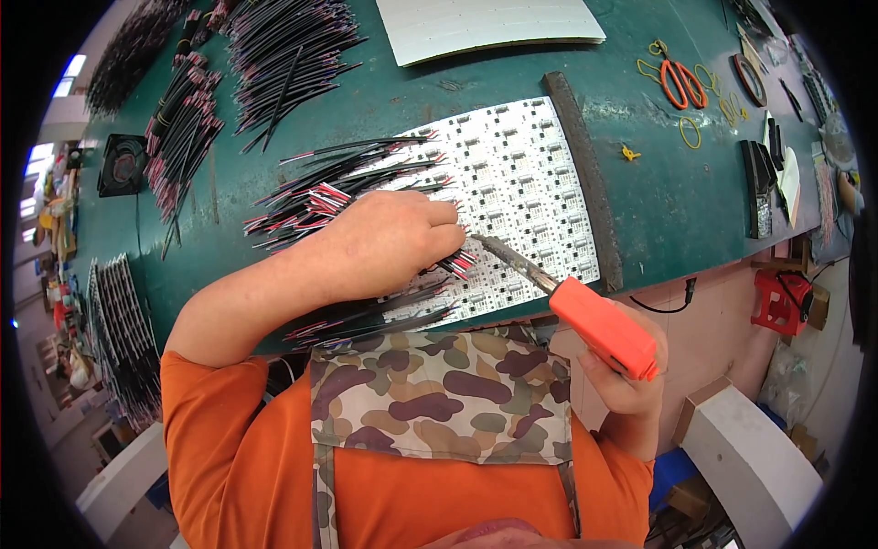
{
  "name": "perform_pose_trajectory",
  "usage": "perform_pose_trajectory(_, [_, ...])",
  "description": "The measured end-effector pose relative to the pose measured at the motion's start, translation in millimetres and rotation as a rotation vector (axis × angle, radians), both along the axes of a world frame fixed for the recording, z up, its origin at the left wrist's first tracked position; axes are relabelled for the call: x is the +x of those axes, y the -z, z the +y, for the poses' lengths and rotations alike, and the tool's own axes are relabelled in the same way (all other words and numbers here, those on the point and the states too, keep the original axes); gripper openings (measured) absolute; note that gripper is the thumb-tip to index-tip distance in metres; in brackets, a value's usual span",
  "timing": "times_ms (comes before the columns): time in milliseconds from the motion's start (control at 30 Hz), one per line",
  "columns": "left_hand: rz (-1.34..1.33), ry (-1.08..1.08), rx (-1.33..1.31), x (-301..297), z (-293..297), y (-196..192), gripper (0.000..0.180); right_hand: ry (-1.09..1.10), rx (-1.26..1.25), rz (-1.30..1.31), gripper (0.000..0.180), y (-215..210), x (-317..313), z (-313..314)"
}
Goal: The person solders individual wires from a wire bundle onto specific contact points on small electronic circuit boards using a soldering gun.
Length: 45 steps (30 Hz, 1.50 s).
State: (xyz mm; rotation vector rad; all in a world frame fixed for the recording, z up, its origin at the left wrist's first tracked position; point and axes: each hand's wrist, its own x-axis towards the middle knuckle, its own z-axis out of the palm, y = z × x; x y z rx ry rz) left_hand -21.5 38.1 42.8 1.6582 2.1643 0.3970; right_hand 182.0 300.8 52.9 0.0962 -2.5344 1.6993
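My left hand (393,238) is closed around a bunch of short wires, black with red and white ends (459,263), over a white circuit board panel (521,174). The panel carries rows of small black parts. In my right hand (631,380) is a soldering iron (605,328) with a red handle. Its dark tip reaches the panel just right of my left fingertips. Along the panel's left side lie several black wires (366,169), their right ends on the panel. Whether the tip touches a wire cannot be made out.
A dark metal bar (583,183) lies along the panel's right edge. Wire piles (288,55) fill the table's far left, near a small black fan (122,165). A white panel stack (489,27) lies at the back. Orange-handled scissors (681,84) lie right.
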Motion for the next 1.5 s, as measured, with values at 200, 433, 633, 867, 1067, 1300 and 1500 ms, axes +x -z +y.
perform_pose_trajectory(200, [0.003, 0.007, -0.004, -1.4, 0.7, 0.2, 0.036, -0.009, 0.034, 0.002, 0.045, -2.1, -2.0, 0.5])
perform_pose_trajectory(433, [-0.062, -0.024, -0.024, -5.6, -1.5, -2.8, 0.035, 0.078, -0.026, 0.023, 0.047, 1.7, 7.5, 6.0])
perform_pose_trajectory(633, [-0.351, -0.135, -0.014, -24.4, 3.1, -20.2, 0.024, 0.127, -0.055, 0.071, 0.047, 3.6, 11.0, 3.9])
perform_pose_trajectory(867, [-0.540, -0.540, 0.018, -21.8, 7.1, -44.4, 0.021, 0.072, 0.058, 0.191, 0.048, 2.7, 19.2, 14.1])
perform_pose_trajectory(1067, [-0.311, -0.491, 0.117, -13.1, 4.8, -45.9, 0.022, 0.071, 0.035, 0.123, 0.048, -0.5, 25.0, 12.4])
perform_pose_trajectory(1300, [-0.001, -0.079, 0.103, 16.2, -7.0, -15.8, 0.028, 0.046, 0.016, 0.094, 0.046, 3.3, 26.6, 10.2])
perform_pose_trajectory(1500, [0.063, -0.035, 0.075, 24.6, -5.2, 0.3, 0.021, 0.024, 0.009, 0.062, 0.045, 2.6, 21.0, 4.5])
